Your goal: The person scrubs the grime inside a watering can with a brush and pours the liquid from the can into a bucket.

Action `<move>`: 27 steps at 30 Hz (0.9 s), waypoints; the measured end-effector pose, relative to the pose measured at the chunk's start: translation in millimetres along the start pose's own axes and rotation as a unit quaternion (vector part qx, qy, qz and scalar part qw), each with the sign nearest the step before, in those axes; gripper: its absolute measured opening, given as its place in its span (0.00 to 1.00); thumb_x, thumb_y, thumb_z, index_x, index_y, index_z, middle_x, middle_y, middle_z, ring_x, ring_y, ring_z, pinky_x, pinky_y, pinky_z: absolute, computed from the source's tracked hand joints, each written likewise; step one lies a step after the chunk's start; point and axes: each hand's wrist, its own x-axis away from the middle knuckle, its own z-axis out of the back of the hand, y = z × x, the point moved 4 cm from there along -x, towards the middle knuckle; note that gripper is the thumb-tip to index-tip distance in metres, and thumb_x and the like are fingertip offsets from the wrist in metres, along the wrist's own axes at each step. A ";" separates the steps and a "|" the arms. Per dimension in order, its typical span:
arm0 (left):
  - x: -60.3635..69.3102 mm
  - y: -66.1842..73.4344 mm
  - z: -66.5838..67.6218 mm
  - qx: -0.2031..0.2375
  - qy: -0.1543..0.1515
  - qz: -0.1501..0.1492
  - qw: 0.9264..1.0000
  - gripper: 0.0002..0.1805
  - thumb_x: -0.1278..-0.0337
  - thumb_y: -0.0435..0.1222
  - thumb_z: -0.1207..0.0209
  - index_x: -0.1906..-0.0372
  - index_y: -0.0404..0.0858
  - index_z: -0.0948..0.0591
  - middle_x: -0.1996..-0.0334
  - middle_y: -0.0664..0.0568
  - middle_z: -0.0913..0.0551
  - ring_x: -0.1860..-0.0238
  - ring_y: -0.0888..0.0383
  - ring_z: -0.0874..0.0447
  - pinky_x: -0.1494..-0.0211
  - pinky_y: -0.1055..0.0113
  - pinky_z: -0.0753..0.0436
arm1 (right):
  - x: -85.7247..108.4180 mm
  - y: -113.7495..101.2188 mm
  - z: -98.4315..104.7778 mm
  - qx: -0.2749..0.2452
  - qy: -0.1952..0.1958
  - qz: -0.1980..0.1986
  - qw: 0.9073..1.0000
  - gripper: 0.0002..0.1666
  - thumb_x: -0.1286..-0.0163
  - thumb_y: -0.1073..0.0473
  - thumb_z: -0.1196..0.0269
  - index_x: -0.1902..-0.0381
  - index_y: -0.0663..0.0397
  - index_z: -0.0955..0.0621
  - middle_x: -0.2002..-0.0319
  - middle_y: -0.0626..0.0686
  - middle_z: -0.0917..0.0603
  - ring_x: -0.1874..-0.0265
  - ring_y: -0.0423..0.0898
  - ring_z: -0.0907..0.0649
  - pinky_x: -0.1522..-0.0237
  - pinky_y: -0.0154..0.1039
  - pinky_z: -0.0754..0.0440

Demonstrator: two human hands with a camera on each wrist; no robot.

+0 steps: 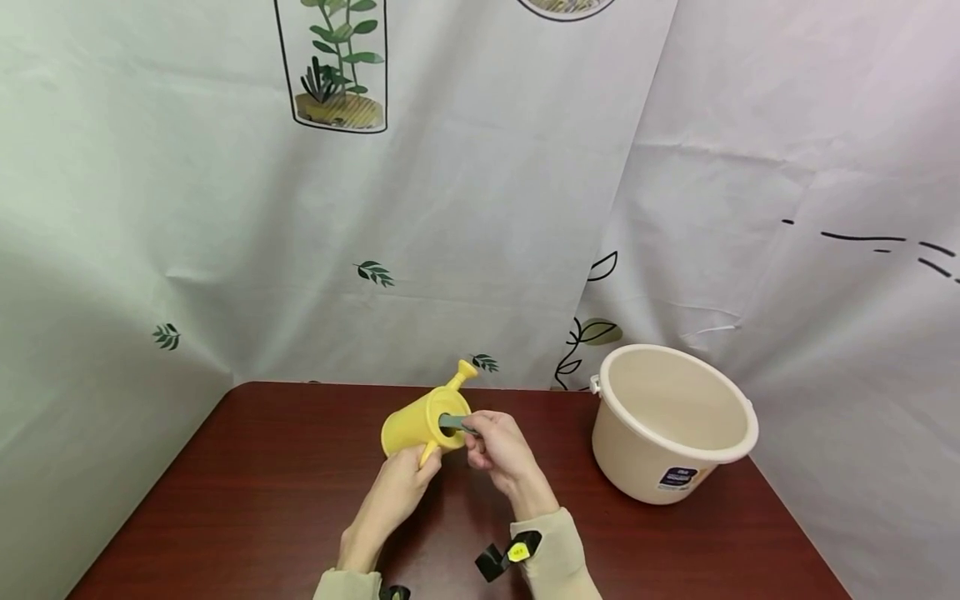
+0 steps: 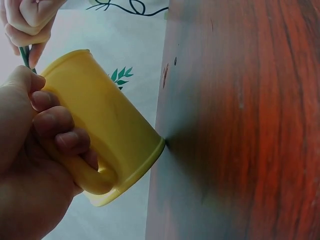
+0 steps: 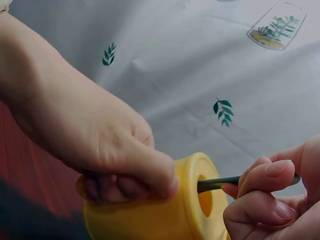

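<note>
A yellow watering can (image 1: pixel 411 427) is tilted over the table, its spout toward the back and its round opening turned to the right. My left hand (image 1: pixel 397 487) grips the can's handle, fingers curled through it, as the left wrist view shows. With thumb and fingers, my right hand (image 1: pixel 504 457) pinches a slim grey-green handle-like piece (image 3: pixel 220 183). Its far end goes into the can's opening and is hidden inside, so I cannot tell what kind of tool it is. Whether the can's base touches the table is unclear.
A cream bucket (image 1: pixel 633 454) with a dark label stands upright at the table's right side. Dark reddish wood makes up the tabletop (image 1: pixel 247 492). Behind it hangs a white curtain (image 1: pixel 480 208) printed with leaves and jars.
</note>
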 end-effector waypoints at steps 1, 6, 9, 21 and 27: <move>0.1 0.3 0.0 -0.004 0.002 -0.002 1.000 0.22 0.30 0.40 0.47 0.84 0.44 0.35 0.87 0.61 0.41 0.85 0.66 0.45 0.79 0.71 0.40 | -0.8 1.1 -0.9 0.002 -0.001 0.001 1.000 0.07 0.31 0.65 0.45 0.68 0.67 0.27 0.85 0.48 0.32 0.94 0.36 0.36 0.87 0.29 0.41; 0.5 1.4 -0.5 -0.016 0.006 -0.010 1.000 0.22 0.32 0.40 0.46 0.84 0.44 0.35 0.87 0.61 0.42 0.85 0.66 0.45 0.79 0.71 0.40 | -4.7 8.6 -5.5 0.020 -0.003 -0.002 1.000 0.08 0.31 0.66 0.44 0.68 0.67 0.26 0.85 0.48 0.31 0.93 0.36 0.36 0.87 0.29 0.40; 0.5 1.5 -1.3 -0.019 0.006 -0.014 1.000 0.22 0.32 0.40 0.46 0.83 0.44 0.35 0.87 0.62 0.42 0.85 0.66 0.45 0.78 0.71 0.40 | -6.9 13.3 -7.1 0.027 0.000 -0.004 1.000 0.09 0.31 0.65 0.44 0.72 0.64 0.26 0.85 0.47 0.31 0.93 0.36 0.36 0.87 0.29 0.39; 0.7 1.5 0.0 -0.025 0.008 -0.013 1.000 0.22 0.32 0.40 0.46 0.83 0.45 0.35 0.87 0.62 0.42 0.85 0.66 0.45 0.78 0.71 0.40 | -10.0 13.6 -6.7 0.079 0.008 0.023 0.997 0.14 0.32 0.64 0.41 0.78 0.64 0.27 0.86 0.49 0.30 0.93 0.37 0.36 0.87 0.30 0.37; 0.6 2.2 -0.6 -0.021 0.004 -0.014 1.000 0.22 0.31 0.41 0.46 0.83 0.45 0.35 0.87 0.62 0.41 0.85 0.66 0.45 0.79 0.71 0.40 | -5.9 5.2 -0.4 0.087 -0.009 0.030 0.996 0.14 0.32 0.63 0.40 0.75 0.68 0.27 0.85 0.49 0.31 0.93 0.37 0.36 0.86 0.30 0.37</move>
